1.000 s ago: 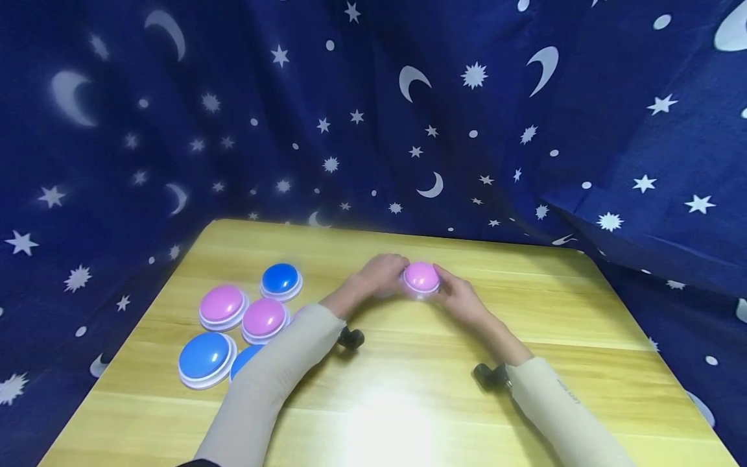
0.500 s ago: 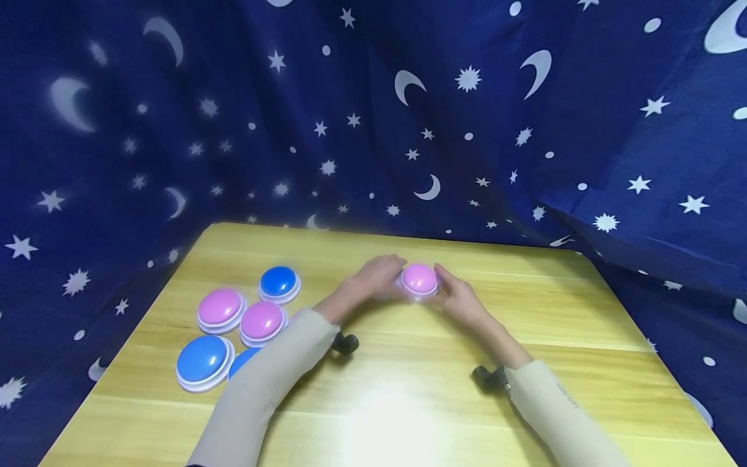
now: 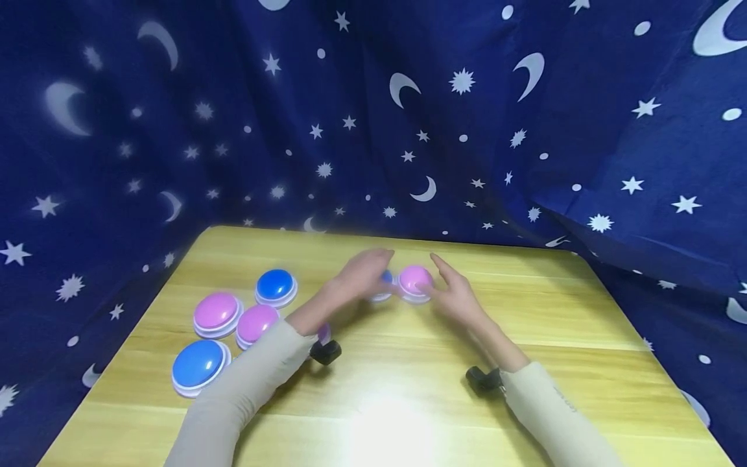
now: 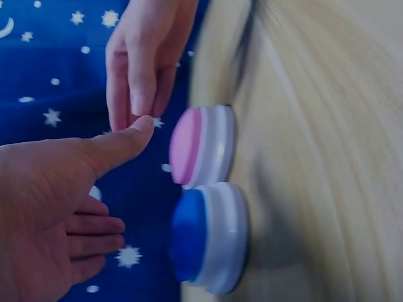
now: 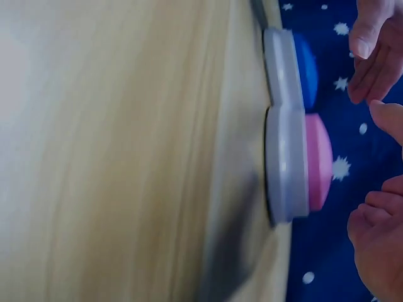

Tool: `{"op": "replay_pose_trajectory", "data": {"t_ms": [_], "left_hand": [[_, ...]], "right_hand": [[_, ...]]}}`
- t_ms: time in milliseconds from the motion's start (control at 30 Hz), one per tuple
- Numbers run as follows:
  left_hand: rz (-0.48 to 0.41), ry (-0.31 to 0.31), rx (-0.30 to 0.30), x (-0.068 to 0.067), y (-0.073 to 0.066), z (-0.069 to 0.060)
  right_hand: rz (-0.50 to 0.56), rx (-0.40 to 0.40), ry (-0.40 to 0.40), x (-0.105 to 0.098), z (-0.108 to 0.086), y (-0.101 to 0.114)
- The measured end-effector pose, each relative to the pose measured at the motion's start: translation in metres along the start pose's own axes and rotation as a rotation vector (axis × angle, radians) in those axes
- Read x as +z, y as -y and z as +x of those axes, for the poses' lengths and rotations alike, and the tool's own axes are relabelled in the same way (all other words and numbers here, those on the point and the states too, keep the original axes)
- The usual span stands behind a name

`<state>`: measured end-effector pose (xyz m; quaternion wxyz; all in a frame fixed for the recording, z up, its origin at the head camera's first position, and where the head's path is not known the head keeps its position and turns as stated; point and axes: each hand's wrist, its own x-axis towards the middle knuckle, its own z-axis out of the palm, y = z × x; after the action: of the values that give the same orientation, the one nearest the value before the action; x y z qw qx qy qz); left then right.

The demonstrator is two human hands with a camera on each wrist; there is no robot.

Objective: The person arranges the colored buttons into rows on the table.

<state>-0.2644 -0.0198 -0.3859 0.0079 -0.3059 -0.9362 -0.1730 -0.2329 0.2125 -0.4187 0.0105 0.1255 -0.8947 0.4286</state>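
A pink button point(image 3: 415, 280) with a white base stands on the table beside a blue button point(image 3: 386, 277), their bases side by side. My left hand point(image 3: 362, 272), fingers loosely extended, hovers over the blue one and partly covers it in the head view. My right hand point(image 3: 458, 295) is just right of the pink button with its thumb and fingers spread. In the left wrist view a gap shows between my left hand point(image 4: 56, 207) and the blue dome point(image 4: 189, 234). The right wrist view shows my right hand point(image 5: 381, 239) clear of the pink dome point(image 5: 318, 162).
On the table's left are a blue button point(image 3: 275, 284), two pink buttons point(image 3: 216, 311) and a larger-looking blue button point(image 3: 198, 363). Part of another pink thing shows under my left wrist. A dark blue cloth point(image 3: 327, 78) with moons and stars hangs behind the table point(image 3: 583, 324).
Both hands have let go of the pink button and lifted off it. My left hand has moved left, and the blue button beside the pink one has come into view.
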Motion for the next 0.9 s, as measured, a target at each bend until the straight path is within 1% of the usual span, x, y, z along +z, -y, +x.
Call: {"op": "replay_pose_trajectory", "data": {"t_ms": [100,167,233,400,467,567,700,800,900], "left_hand": [[-0.02,-0.031,0.01,-0.012,0.001,-0.01],[-0.029,-0.034,-0.008,-0.02,0.003,-0.018],[-0.042,-0.032,-0.046,-0.029,0.005,-0.027],[-0.102,-0.01,-0.152,-0.05,0.01,-0.053],[-0.115,-0.011,-0.172,-0.056,0.013,-0.064],[-0.107,-0.017,-0.195,-0.06,0.017,-0.079],[-0.089,-0.007,-0.227,-0.062,0.024,-0.099],[-0.091,0.0,-0.235,-0.062,0.031,-0.113],[-0.092,0.01,-0.233,-0.06,0.039,-0.125]], "right_hand": [[-0.019,-0.027,-0.012,0.003,0.0,0.012],[-0.025,-0.052,-0.02,0.006,0.001,0.018],[-0.011,-0.075,-0.02,0.01,0.003,0.024],[0.061,-0.099,-0.009,0.019,0.004,0.038],[0.074,-0.1,-0.007,0.023,0.004,0.042],[0.078,-0.102,0.007,0.031,0.002,0.047],[0.111,-0.119,0.053,0.043,-0.001,0.058],[0.114,-0.145,0.081,0.053,-0.001,0.066],[0.107,-0.145,0.106,0.062,-0.002,0.074]]}}
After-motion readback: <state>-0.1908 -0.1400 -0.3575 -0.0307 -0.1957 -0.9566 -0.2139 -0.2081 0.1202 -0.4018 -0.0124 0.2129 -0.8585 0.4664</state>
